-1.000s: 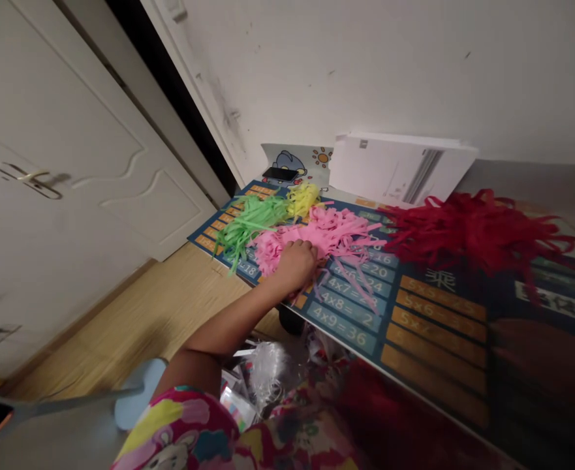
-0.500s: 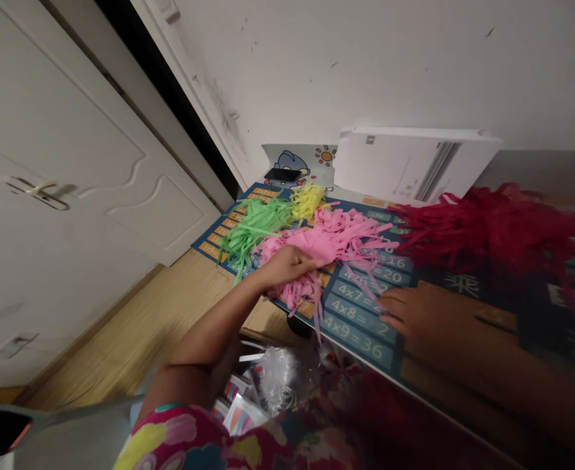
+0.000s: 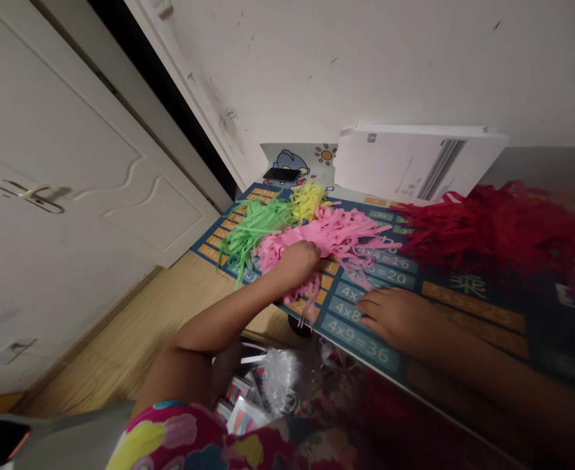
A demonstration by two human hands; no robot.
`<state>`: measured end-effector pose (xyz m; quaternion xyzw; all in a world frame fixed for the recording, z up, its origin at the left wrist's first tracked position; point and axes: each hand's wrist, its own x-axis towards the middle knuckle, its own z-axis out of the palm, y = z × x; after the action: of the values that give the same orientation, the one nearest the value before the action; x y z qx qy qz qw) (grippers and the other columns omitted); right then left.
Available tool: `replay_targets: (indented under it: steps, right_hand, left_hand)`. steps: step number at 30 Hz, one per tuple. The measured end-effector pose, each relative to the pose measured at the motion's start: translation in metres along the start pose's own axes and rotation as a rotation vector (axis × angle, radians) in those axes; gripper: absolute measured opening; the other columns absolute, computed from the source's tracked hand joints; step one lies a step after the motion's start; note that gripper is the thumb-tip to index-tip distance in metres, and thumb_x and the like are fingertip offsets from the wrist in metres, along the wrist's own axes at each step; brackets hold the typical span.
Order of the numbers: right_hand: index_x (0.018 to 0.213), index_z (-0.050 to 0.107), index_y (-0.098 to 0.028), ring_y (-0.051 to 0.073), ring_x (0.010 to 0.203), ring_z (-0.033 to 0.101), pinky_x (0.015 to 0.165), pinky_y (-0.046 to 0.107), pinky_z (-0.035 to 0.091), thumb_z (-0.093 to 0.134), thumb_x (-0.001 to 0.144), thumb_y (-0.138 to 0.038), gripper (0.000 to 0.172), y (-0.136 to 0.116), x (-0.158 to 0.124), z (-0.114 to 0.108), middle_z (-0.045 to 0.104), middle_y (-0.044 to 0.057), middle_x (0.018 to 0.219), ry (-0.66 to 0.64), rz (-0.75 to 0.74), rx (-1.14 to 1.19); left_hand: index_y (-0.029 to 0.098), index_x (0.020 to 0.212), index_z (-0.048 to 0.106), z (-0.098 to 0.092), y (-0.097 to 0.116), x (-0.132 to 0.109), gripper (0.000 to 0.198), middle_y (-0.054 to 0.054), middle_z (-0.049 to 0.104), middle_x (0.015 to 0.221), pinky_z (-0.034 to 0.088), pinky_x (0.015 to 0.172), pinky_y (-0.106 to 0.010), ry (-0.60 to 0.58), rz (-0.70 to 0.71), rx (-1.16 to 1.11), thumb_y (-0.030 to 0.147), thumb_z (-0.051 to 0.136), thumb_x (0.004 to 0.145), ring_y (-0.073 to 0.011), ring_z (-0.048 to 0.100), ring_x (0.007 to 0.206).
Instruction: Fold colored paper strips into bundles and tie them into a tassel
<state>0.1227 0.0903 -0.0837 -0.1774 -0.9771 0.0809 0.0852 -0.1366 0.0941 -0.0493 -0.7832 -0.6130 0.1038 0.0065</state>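
Observation:
A pink paper tassel (image 3: 346,235) with cut fringe lies across the printed table top (image 3: 360,329). My left hand (image 3: 299,261) is closed at the tassel's plain middle band, knuckles up; the fingertips are hidden. Just right of it, my right hand (image 3: 395,316) rests palm down on the table top, fingers stretched out and holding nothing. A green fringed tassel (image 3: 255,225) touches the pink one on the left, and a smaller yellow tassel (image 3: 307,200) lies behind them. Farther right is a large red fringed bunch (image 3: 497,225), beyond my right hand.
A white box (image 3: 414,160) leans on the wall at the back of the table. A dark phone (image 3: 282,174) lies at the back left corner. Below the front edge are packets and a clear plastic bundle (image 3: 282,378). A white door (image 3: 72,143) stands at left.
My left hand has shifted right along the pink tassel's middle band and turned knuckles up. My right hand has slid slightly left and down over the table top.

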Motion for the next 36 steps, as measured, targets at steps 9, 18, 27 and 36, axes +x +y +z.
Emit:
replay_targets:
  steps: [9, 18, 27, 36]
  right_hand:
    - [0.100, 0.072, -0.017, 0.024, 0.089, 0.068, 0.076, 0.034, 0.046, 0.062, 0.094, -0.027, 0.015, -0.005, 0.006, -0.007, 0.073, 0.008, 0.096, -0.081, 0.031, 0.007]
    - [0.100, 0.072, -0.016, 0.025, 0.094, 0.067, 0.081, 0.035, 0.047, 0.060, 0.095, -0.027, 0.018, -0.010, 0.008, -0.018, 0.072, 0.011, 0.098, -0.170, 0.055, 0.003]
    - [0.118, 0.068, -0.017, 0.027, 0.106, 0.064, 0.088, 0.038, 0.049, 0.060, 0.095, -0.029, 0.027, -0.016, 0.027, -0.013, 0.069, 0.011, 0.118, -0.017, 0.090, 0.044]
    - [0.122, 0.063, -0.009, 0.030, 0.116, 0.057, 0.100, 0.042, 0.040, 0.054, 0.096, -0.030, 0.034, -0.019, 0.093, -0.015, 0.064, 0.018, 0.126, 0.177, 0.252, -0.057]
  left_hand:
    - [0.004, 0.112, 0.062, -0.001, 0.004, 0.007, 0.027, -0.021, 0.069, 0.105, 0.048, 0.090, -0.037, 0.023, -0.095, -0.008, 0.005, 0.041, 0.094, -0.0283, 0.064, 0.103]
    - [0.006, 0.100, 0.067, 0.002, 0.004, 0.011, 0.022, -0.021, 0.069, 0.102, 0.048, 0.090, -0.039, 0.063, -0.209, -0.201, 0.004, 0.047, 0.090, -0.0294, 0.065, 0.101]
    - [0.014, 0.069, 0.064, 0.002, -0.024, 0.020, 0.008, 0.000, 0.064, 0.065, 0.045, 0.059, -0.022, 0.158, -0.225, -0.725, 0.019, 0.066, 0.076, -0.0123, 0.058, 0.059]
    - [0.014, 0.068, 0.060, -0.013, -0.025, 0.026, 0.012, -0.001, 0.060, 0.063, 0.046, 0.060, -0.026, 0.234, -0.244, -0.743, 0.022, 0.064, 0.076, -0.0135, 0.056, 0.057]
